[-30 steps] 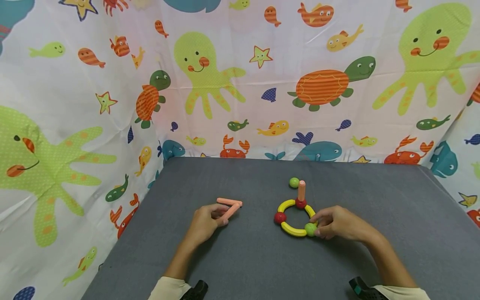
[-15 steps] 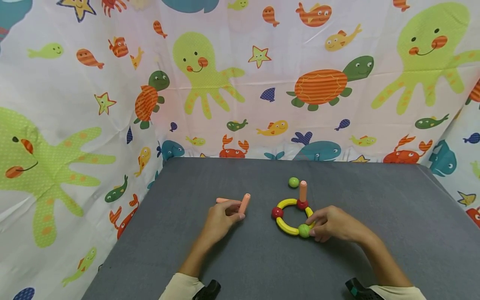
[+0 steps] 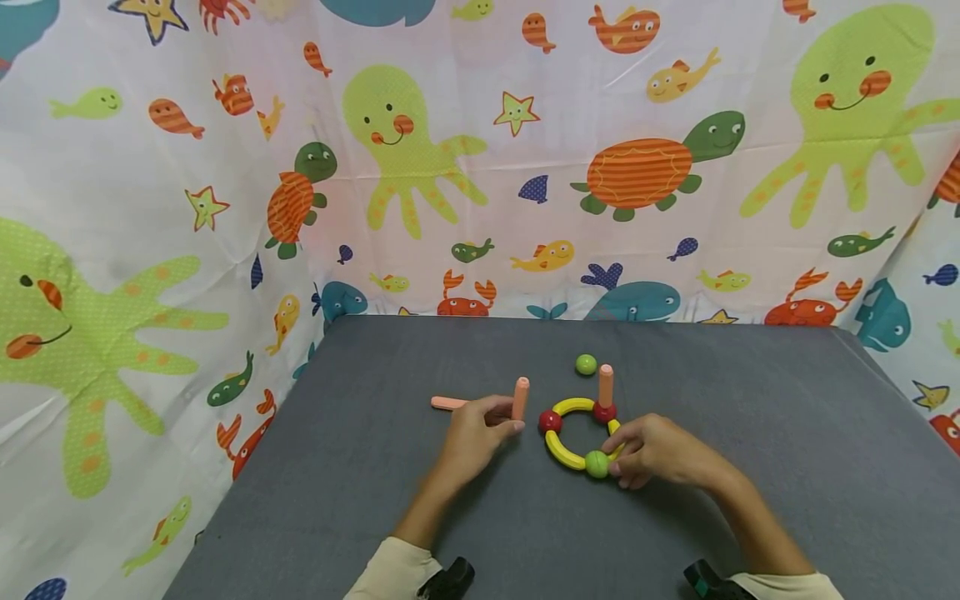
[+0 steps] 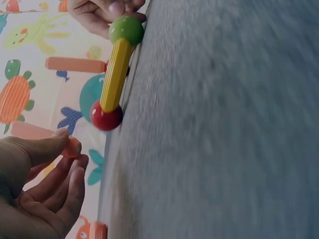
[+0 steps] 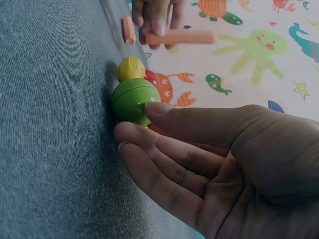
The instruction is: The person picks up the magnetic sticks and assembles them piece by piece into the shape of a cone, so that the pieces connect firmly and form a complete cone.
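Peach rod (image 3: 521, 398) approx. upright, pinched by L hand (image 3: 476, 437), just beside ring (image 3: 564, 451) on tbl (image 3: 337, 467). R hand (image 3: 660, 451) pinches ring's green ball (image 3: 597, 464). 2nd rod (image 3: 606, 385) stands atop ring. 3rd rod (image 3: 447, 403), I note, flat nr L hand.

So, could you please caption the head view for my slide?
Left hand holds a peach stick upright; right hand grips a yellow, red and green ring.

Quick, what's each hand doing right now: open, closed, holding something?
Left hand: closed, holding a peach-coloured stick.
Right hand: closed, holding the ball-and-rod ring at its green ball.
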Demonstrator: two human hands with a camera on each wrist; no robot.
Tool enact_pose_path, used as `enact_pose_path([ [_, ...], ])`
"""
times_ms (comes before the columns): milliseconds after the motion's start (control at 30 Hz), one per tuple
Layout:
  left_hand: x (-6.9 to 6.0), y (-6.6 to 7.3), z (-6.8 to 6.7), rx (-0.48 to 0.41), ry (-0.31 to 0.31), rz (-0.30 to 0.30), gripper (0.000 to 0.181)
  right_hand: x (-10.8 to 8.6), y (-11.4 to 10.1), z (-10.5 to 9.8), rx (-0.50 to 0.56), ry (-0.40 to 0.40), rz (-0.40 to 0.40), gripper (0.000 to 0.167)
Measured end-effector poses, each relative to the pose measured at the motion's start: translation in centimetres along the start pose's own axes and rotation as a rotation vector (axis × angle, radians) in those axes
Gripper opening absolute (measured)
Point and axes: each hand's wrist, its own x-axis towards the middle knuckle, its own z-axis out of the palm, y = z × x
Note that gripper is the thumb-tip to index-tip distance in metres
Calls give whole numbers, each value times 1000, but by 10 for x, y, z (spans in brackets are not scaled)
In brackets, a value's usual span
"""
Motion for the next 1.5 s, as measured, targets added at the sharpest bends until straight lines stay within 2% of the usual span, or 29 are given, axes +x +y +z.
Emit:
enact_pose_path([
  [533,19,16,31,-76,-16,47,35,1,-7,7,-1,-7,-15,27],
  [700,23,17,39,-65,14,56,33,2,-8,8,-12,-2,-24,26],
  [1000,25,17,44,-93,12,38,31,2,-8,8,-19,-2,-32,25],
  [1500,24,17,44,-63,3,10,32,2,-2,8,-27,4,-45,26],
])
